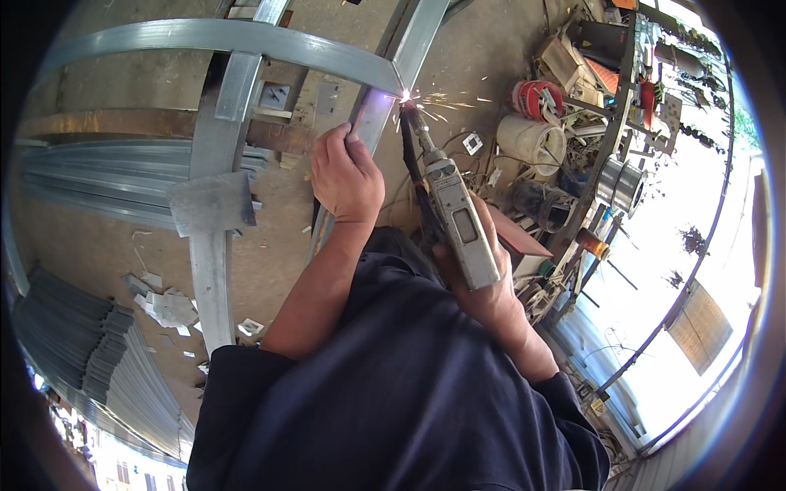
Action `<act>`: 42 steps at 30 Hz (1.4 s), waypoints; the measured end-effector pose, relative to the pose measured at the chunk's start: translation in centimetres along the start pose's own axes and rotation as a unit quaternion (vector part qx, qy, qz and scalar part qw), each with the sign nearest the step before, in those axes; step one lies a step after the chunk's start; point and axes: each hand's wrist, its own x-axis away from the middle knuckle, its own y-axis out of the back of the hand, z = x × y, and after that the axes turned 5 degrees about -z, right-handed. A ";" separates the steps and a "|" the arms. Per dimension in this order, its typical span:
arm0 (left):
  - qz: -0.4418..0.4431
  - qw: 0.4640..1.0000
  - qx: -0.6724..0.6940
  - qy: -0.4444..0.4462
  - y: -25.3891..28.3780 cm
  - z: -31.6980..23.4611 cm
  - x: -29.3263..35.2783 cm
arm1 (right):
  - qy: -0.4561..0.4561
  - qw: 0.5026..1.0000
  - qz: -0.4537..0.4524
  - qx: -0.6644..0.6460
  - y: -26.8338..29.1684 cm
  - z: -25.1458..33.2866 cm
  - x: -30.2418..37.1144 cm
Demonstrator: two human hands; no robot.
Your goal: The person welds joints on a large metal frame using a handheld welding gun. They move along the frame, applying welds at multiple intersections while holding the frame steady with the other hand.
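Note:
My right hand is wrapped round the grey, boxy body of a handheld welding torch. Its nozzle meets the corner joint of a galvanized steel frame, where a bright spot glows and sparks fly off to the right. A dark cable or hose runs along the torch's left side. Left of the joint, my left hand is closed, with a thin reddish rod sticking up from its fingers beside the upright tube. A long horizontal steel tube reaches the joint from the left.
A steel beam with a loose metal plate on it stands at left. Stacked metal profiles lie behind it, corrugated sheets lower left. Buckets, a red one and a cream one, and a wire spool crowd the right.

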 end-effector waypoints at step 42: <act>0.023 0.998 0.007 0.057 0.2 -0.6 0.1 | 0.022 0.999 0.011 -0.045 0.5 -3.6 0.6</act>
